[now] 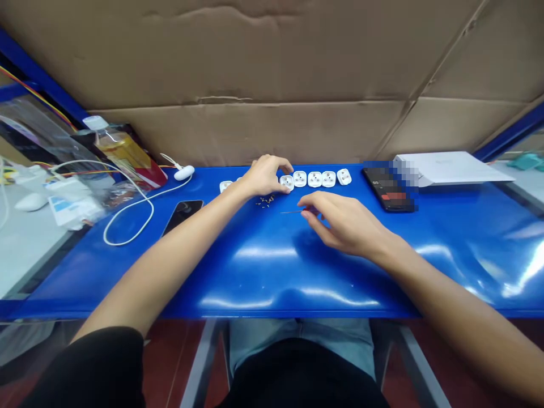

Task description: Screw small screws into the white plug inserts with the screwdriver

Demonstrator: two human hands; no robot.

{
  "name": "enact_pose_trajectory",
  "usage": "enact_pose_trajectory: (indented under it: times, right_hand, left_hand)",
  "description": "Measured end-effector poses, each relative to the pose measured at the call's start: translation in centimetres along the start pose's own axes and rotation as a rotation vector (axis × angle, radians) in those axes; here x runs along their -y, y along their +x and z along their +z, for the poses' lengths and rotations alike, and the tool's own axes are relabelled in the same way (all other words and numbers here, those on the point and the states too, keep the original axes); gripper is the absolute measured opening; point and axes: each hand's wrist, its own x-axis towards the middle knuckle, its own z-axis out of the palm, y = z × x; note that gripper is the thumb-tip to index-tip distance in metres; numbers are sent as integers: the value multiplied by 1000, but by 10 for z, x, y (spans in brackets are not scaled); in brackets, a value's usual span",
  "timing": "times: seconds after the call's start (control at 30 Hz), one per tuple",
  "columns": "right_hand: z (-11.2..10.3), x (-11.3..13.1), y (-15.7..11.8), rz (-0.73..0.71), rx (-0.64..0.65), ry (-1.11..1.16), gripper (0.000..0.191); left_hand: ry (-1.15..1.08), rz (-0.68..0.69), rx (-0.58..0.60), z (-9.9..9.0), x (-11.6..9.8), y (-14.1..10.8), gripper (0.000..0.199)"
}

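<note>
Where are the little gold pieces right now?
In the head view, the gold pieces lie on the blue table, just nearer the person than the left hand, left of the right hand's thin tool.

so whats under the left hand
White square pieces peek out on both sides of the left hand, one between its thumb and finger, with small gold-coloured bits near its lower edge. What lies directly beneath the palm is covered.
</note>
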Motion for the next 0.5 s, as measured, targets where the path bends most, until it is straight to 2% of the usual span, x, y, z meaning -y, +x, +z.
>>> enact_pose_trajectory:
  times: [0.27, 0.5]
  right_hand:
    - [-1, -1, 0, 8, 17, -13, 17]
    - [-1, 1, 0, 7, 36, -39, 18]
  left_hand:
    - [63, 27, -33, 6, 12, 3, 48]
    - [55, 67, -56, 3, 8, 11, 58]
